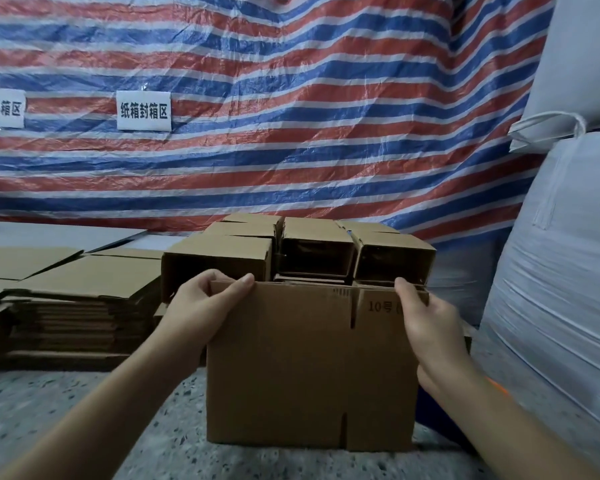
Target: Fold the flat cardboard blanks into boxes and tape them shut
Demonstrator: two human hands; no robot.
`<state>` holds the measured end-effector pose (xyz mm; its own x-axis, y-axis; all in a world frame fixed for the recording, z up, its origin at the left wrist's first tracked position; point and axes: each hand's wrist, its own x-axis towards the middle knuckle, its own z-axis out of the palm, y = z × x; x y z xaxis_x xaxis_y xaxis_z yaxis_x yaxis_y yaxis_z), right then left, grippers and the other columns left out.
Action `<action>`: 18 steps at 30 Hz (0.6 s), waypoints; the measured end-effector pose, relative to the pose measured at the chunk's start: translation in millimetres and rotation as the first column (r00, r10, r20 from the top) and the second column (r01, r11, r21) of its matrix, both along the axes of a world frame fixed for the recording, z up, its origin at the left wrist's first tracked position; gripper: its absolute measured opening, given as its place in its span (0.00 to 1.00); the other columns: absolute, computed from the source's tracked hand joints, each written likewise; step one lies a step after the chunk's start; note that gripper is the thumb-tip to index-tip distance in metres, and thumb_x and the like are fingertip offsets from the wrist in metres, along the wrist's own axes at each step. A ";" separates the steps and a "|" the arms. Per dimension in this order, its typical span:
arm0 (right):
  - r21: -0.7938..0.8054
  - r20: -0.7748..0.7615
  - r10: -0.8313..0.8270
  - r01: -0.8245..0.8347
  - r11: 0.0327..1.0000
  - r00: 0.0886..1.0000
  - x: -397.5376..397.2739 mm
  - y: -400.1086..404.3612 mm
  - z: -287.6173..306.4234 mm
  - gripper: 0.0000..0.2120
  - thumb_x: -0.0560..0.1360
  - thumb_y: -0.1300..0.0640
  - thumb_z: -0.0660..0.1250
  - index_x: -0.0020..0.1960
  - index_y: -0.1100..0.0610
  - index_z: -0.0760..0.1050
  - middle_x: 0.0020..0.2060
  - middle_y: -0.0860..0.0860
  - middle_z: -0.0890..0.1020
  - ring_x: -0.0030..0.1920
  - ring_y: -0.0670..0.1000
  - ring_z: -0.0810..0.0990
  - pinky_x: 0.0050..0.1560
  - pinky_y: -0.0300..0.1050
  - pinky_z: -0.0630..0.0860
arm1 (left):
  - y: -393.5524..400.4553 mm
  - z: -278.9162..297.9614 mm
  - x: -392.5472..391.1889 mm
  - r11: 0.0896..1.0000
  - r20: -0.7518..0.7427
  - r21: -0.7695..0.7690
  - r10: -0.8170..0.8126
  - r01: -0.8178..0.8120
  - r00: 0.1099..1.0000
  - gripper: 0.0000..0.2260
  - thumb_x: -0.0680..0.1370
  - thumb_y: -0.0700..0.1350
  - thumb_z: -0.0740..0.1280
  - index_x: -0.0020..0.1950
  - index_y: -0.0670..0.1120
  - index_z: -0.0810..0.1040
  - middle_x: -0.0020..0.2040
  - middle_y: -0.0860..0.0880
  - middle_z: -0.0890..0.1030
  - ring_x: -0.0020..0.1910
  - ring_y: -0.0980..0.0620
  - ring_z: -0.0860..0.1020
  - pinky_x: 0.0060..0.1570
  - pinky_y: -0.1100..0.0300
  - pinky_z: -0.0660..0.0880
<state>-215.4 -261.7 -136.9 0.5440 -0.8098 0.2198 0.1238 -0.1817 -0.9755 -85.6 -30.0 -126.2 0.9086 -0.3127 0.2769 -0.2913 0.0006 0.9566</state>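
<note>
Two hands hold one cardboard blank (309, 368) upright on the speckled floor (84, 427), just in front of the folded boxes (291, 258). Left hand (205, 306) pinches its top left corner; right hand (426, 323) grips its top right edge. Squaring it well likely means pressing both edges inward evenly, creases aligned.

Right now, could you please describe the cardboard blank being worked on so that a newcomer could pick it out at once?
Start at the striped tarp and drop to the cluster of opened boxes on the floor. The cardboard blank stands upright just before them, its top edge gripped by the left hand and the right hand. Unlike the flat stack, it shows "10号".
</note>
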 end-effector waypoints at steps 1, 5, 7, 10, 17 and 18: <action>0.005 0.005 -0.002 0.002 1.000 1.000 0.2 -0.3 0.7 0.23 0.79 0.43 0.66 0.49 0.65 0.78 0.43 0.66 0.83 0.45 0.65 0.85 0.51 0.61 0.81 | 1.0 2.1 2.0 1.000 -0.002 0.007 -0.017 0.017 1.000 0.17 0.70 0.59 0.73 0.43 0.46 0.80 0.36 0.49 0.83 0.39 0.49 0.82 0.39 0.55 0.76; 0.007 0.049 0.020 -0.021 1.000 0.999 0.3 -2.2 6.4 0.21 0.78 0.43 0.67 0.45 0.62 0.79 0.36 0.59 0.85 0.37 0.56 0.86 0.39 0.50 0.81 | 6.5 18.2 10.2 0.989 -0.010 0.042 -0.144 0.145 0.989 0.18 0.66 0.58 0.74 0.41 0.44 0.77 0.32 0.51 0.81 0.32 0.55 0.79 0.35 0.60 0.74; -0.018 0.072 0.025 -0.024 1.000 0.997 -0.3 -2.0 6.9 0.20 0.78 0.42 0.67 0.42 0.60 0.79 0.33 0.55 0.85 0.34 0.53 0.85 0.34 0.46 0.79 | 9.8 24.2 14.6 0.983 0.000 0.023 -0.183 0.183 0.983 0.17 0.66 0.57 0.74 0.40 0.45 0.76 0.32 0.50 0.80 0.31 0.56 0.78 0.33 0.62 0.73; -0.027 0.069 0.029 -0.028 0.999 0.997 -1.8 0.6 6.6 0.22 0.78 0.42 0.66 0.44 0.62 0.78 0.34 0.57 0.85 0.36 0.55 0.86 0.35 0.48 0.82 | 13.3 27.0 20.8 0.967 0.001 0.041 -0.251 0.251 0.968 0.14 0.65 0.56 0.75 0.35 0.48 0.75 0.31 0.50 0.78 0.30 0.57 0.77 0.30 0.65 0.72; 0.032 -0.011 0.121 -0.121 0.992 0.993 -9.0 1.0 5.8 0.22 0.78 0.40 0.66 0.52 0.60 0.81 0.38 0.54 0.87 0.39 0.53 0.87 0.44 0.53 0.80 | 18.4 33.5 30.6 0.852 -0.097 0.201 -0.474 0.484 0.875 0.11 0.72 0.52 0.73 0.38 0.47 0.77 0.39 0.44 0.76 0.35 0.52 0.75 0.34 0.61 0.69; 0.052 -0.008 0.134 -0.133 0.990 0.991 -9.7 0.8 6.6 0.23 0.77 0.39 0.67 0.54 0.60 0.80 0.40 0.54 0.87 0.40 0.52 0.87 0.43 0.52 0.79 | 17.1 35.8 30.8 0.836 -0.108 0.215 -0.492 0.504 0.864 0.08 0.73 0.50 0.71 0.42 0.46 0.80 0.43 0.43 0.79 0.38 0.51 0.78 0.35 0.61 0.73</action>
<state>-225.1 -260.9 -130.3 0.6503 -0.7397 0.1731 0.1320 -0.1144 -0.9846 -54.8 -12.9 -90.5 0.6228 -0.7756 0.1031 -0.2659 -0.0859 0.9602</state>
